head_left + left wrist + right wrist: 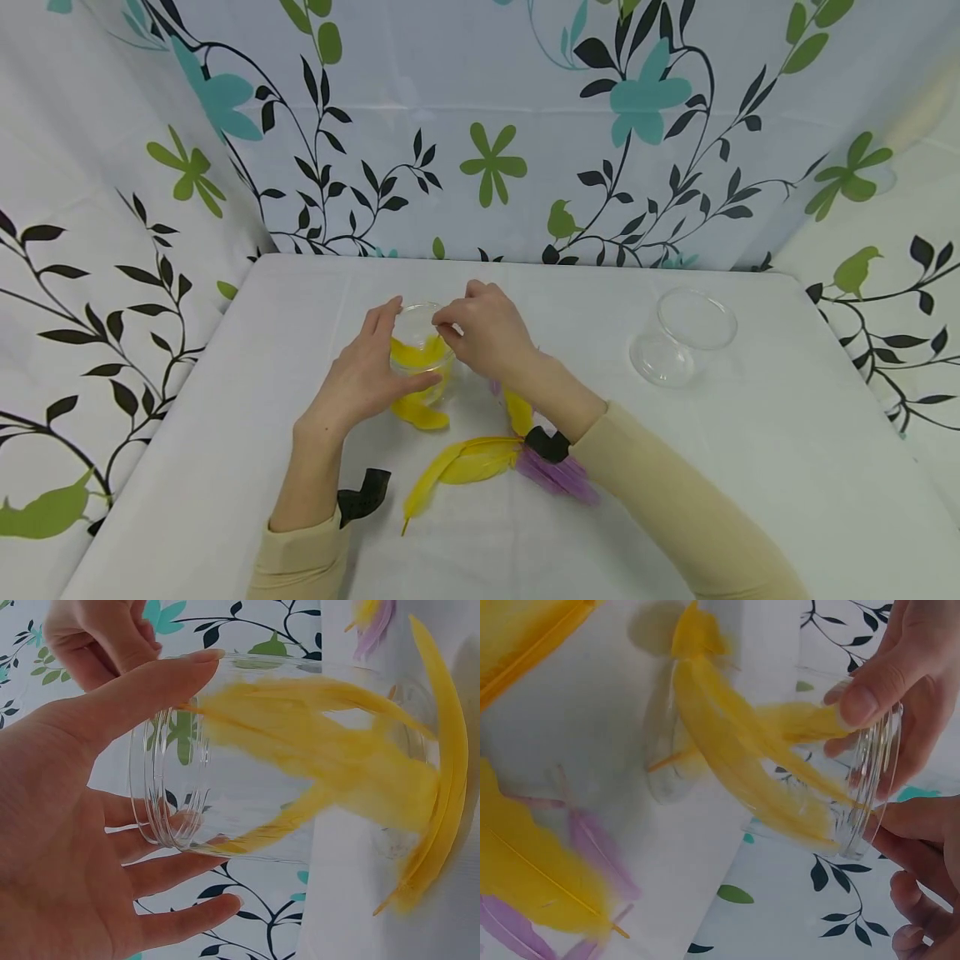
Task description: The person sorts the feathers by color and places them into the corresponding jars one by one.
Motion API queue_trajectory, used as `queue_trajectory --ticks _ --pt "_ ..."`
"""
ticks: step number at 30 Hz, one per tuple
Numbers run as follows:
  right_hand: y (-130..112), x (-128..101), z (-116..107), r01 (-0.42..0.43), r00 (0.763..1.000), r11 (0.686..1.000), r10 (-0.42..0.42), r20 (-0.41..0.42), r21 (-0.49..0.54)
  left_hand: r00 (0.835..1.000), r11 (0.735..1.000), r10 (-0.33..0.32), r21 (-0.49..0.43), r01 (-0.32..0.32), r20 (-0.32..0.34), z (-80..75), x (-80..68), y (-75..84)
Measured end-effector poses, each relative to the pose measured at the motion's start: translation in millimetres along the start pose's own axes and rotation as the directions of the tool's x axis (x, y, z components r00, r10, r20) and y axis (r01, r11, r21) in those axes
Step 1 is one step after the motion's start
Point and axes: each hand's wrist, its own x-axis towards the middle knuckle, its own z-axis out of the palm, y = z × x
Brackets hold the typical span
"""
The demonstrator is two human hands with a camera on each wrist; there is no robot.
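My left hand [356,379] holds a clear jar [259,795] near its mouth, thumb on one side and fingers on the other. The jar stands upright on the white table with yellow feathers [420,354] inside it. At the rim, my right hand [487,329] pinches the quill end of a yellow feather [810,778] between thumb and finger; the rest of that feather hangs down inside. Another yellow feather [450,750] lies on the table against the jar's base.
Nearer the person lie loose yellow feathers [480,462] and purple feathers [555,475], partly under the right forearm. A second clear jar [663,358] stands at the right of the table [750,467]. Patterned curtain [450,83] encloses the back and sides.
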Motion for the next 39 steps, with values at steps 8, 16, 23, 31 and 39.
queue_trajectory --ticks 8,16,23,31,39 --pt "0 -5 5 -0.049 0.998 0.994 0.044 0.052 0.099 1.000 1.000 0.005 0.008 -0.005 -0.001 -0.8 0.1 0.3" --pt "16 -17 -10 -0.008 0.990 0.970 0.041 -0.134 0.244 1.000 1.000 0.004 0.017 -0.004 0.000 0.1 1.0 -0.5" --pt "37 -49 -28 -0.120 0.978 0.952 0.162 -0.131 0.281 1.000 1.000 -0.004 0.014 0.004 0.005 0.2 1.1 0.8" --pt "58 -118 -40 -0.301 0.949 0.941 0.279 0.146 0.157 1.000 1.000 0.001 0.010 -0.001 0.004 1.0 1.9 0.1" --pt "67 -187 -44 -0.381 0.891 0.918 0.332 0.309 0.112 1.000 1.000 0.002 0.015 -0.002 0.001 1.8 3.0 -0.8"
